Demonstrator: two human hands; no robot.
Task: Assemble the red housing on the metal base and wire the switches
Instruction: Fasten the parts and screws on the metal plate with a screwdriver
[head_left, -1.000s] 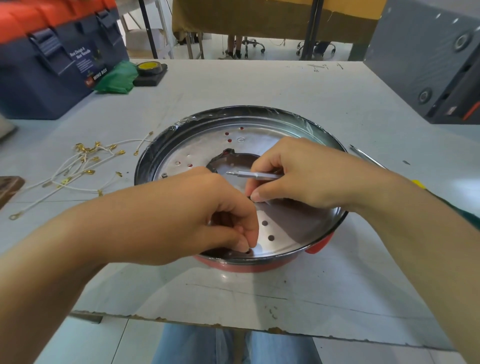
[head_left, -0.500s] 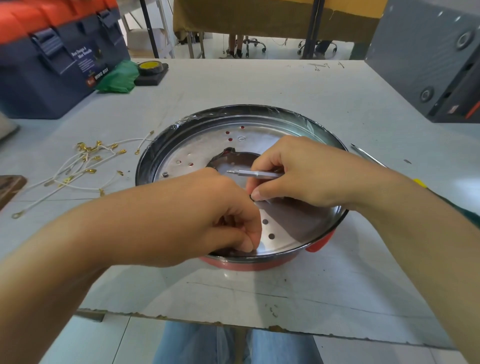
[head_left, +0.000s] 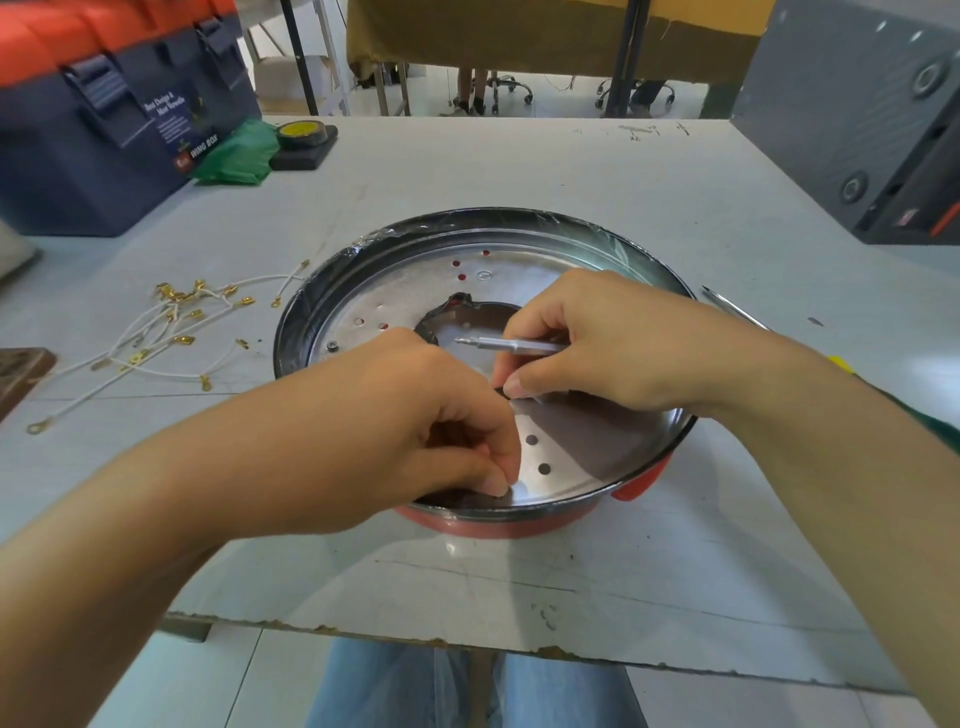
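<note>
Both hands work inside the metal base (head_left: 415, 280): left hand (head_left: 415, 431) curled, fingertips pinched at its near rim; right hand (head_left: 597, 338) grips a screwdriver bit (head_left: 506, 344) pointing left.

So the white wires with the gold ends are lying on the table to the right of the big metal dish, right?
Not quite. The head view shows the white wires with gold ends lying on the table to the left of the big metal dish, not the right. The rest is true.
</note>
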